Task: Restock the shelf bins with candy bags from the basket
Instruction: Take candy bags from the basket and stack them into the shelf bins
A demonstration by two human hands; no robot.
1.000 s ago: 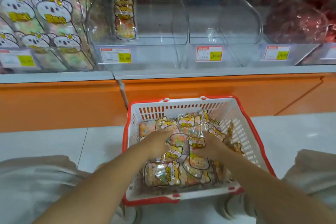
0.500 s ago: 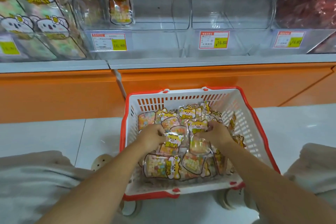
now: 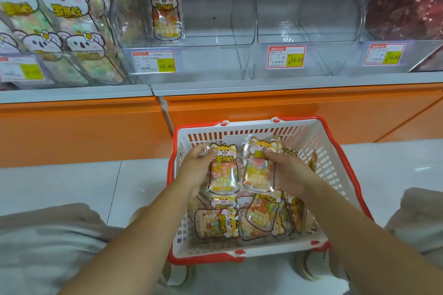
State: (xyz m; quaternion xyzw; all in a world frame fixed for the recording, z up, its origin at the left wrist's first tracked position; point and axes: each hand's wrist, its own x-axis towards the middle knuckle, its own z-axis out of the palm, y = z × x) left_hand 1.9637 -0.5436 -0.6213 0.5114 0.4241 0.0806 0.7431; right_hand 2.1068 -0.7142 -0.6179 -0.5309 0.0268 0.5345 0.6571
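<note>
Hands hover over the far half of the basket [image 3: 247, 124], side by side but not touching. The left hand [image 3: 196, 170] grips one candy bag [image 3: 224, 172] along its left edge. The right hand [image 3: 290, 172] pinches a second candy bag [image 3: 256, 175] near its top. The two bags hang edge to edge above the loose bags [image 3: 259, 219] heaped toward the basket's near rim. Above the orange shelf front [image 3: 263, 112], a clear bin [image 3: 215, 31] holds a single bag [image 3: 165, 7] upright by its left wall, with open floor to its right.
</note>
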